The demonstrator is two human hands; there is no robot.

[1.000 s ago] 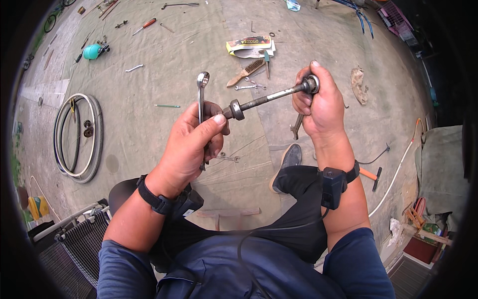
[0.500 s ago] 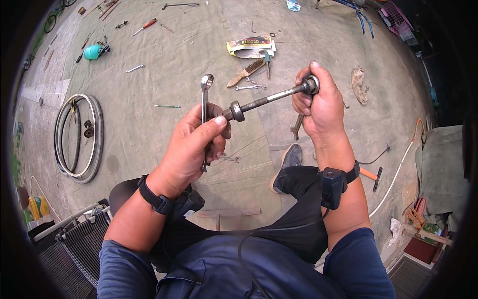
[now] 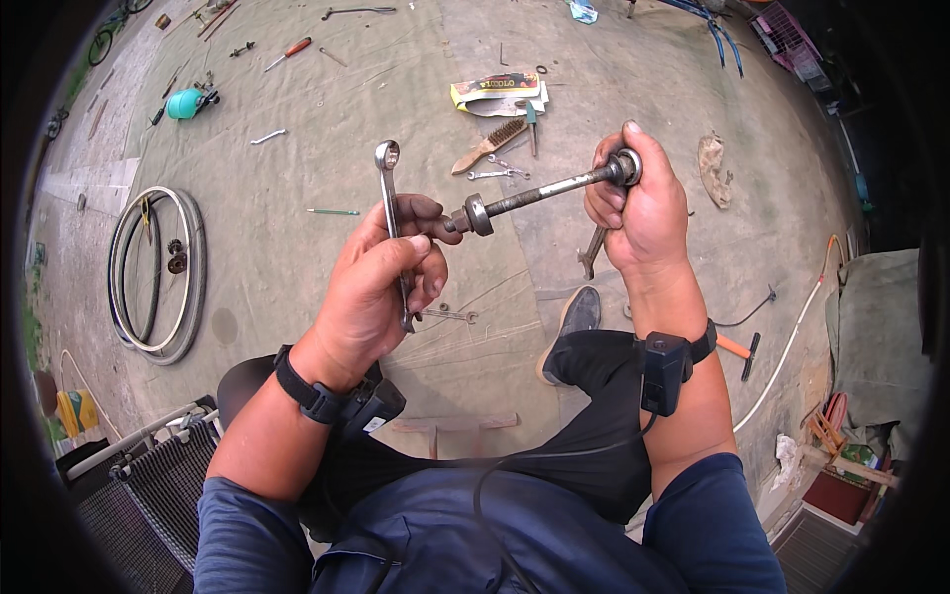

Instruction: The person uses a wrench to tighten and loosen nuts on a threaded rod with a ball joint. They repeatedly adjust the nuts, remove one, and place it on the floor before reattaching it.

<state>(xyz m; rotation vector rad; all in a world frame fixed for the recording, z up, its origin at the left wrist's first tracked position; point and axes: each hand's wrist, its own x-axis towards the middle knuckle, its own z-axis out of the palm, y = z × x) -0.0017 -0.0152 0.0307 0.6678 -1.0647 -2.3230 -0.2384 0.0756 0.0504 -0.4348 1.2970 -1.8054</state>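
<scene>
Person seated on the ground, dark trousers and a grey shoe below the hands, black wrist straps on both forearms. Left hand closed around the shank of a combination wrench, wrench held roughly upright with its ring end on top, fingertips also touching the near end of a metal axle. A round nut or cone sits on the axle just beside the left fingers. Right hand closed on the axle's far end, thumb over the round end piece. The axle spans between the two hands, held in the air above the tarp, tilted up toward the right. On the tarp just past the hands: another wrench partly hidden under the right hand, a small green-tipped stick, a wire brush with a wooden handle, small spanners beside it, a flat printed package. Off to the left a bicycle wheel rim lies flat. Farther out: a teal can, a red-handled screwdriver, a crumpled rag on the right.
</scene>
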